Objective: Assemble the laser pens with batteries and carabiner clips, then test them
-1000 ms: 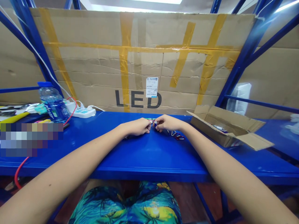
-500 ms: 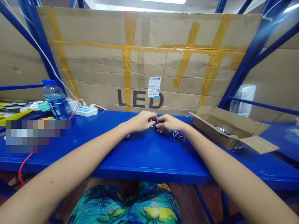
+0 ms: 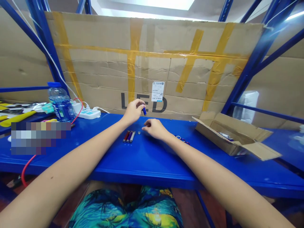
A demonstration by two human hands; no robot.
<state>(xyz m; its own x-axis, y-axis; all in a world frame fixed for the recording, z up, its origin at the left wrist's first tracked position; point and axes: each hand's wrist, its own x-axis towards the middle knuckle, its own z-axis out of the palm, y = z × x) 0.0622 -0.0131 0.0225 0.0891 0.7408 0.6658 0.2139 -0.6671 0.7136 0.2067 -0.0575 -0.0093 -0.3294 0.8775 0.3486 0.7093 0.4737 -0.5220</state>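
My left hand (image 3: 133, 111) is raised above the blue table (image 3: 152, 158), pinching a small blue cylinder (image 3: 144, 110) between thumb and fingertips. My right hand (image 3: 153, 128) rests low on the table with its fingers curled down toward a tiny metal part (image 3: 139, 133); whether it grips anything is hidden. Three small cylinders (image 3: 129, 136), red, purple and silver, lie side by side on the table just left of that hand. Red and silver key rings (image 3: 182, 139) lie behind my right wrist.
An open cardboard box (image 3: 234, 134) sits at the right. A water bottle (image 3: 60, 103), a white power strip (image 3: 88, 113) and a red cable (image 3: 27, 163) are at the left. A taped cardboard sheet marked LED (image 3: 152, 66) stands behind the table between blue rack posts.
My hands have parted. The left hand has lifted up and back with the blue cylinder. The right hand has dropped to the table. The row of three cylinders is now uncovered.
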